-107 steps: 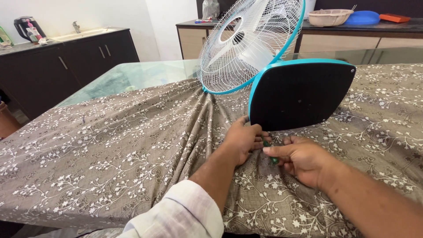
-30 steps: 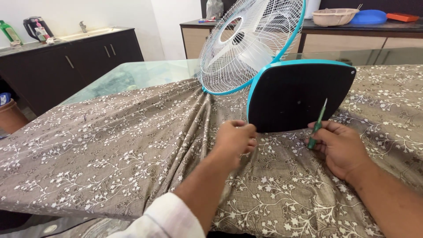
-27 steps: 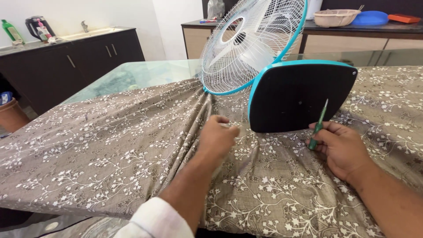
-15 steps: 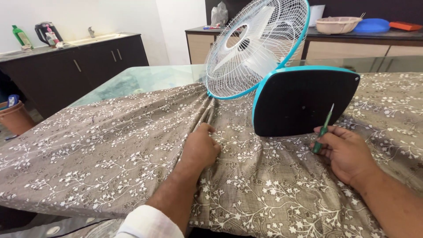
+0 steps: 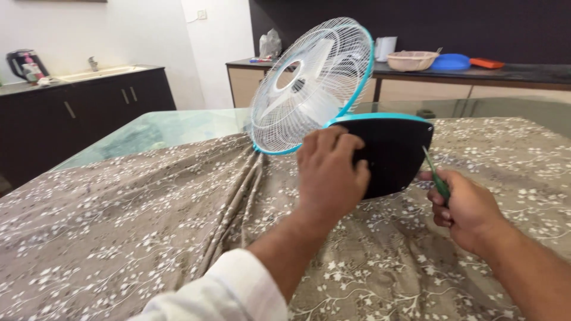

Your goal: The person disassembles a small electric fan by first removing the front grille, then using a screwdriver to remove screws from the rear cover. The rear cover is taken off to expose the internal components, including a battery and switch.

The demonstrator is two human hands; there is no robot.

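Head view looking down over my arms: my left hand (image 5: 331, 172) is raised in front of the black square fan base with a turquoise rim (image 5: 397, 151), fingers curled and spread over its left part, with the fingertips against the dark underside. I cannot tell whether they actually clamp the edge or only rest on it; nothing else is in that hand. My right hand (image 5: 467, 205) sits just right of the base, low on the cloth, closed around the slim green-handled screwdriver (image 5: 437, 177), whose thin shaft points up and to the left, with its tip close to the base's right edge.

That base stands tipped up on its edge on the brown fabric tablecloth with a white floral print (image 5: 119, 220), which bunches into long folds running toward the base from its left. Behind the base, attached to it, the round white wire fan guard with a turquoise ring (image 5: 309, 83) leans back over the glass tabletop (image 5: 160, 125). Farther behind the base, a counter carries a beige basket (image 5: 411, 60) and a blue lid (image 5: 451, 61). Far left of the base stands a dark cabinet (image 5: 71, 116) with a black kettle (image 5: 21, 64).
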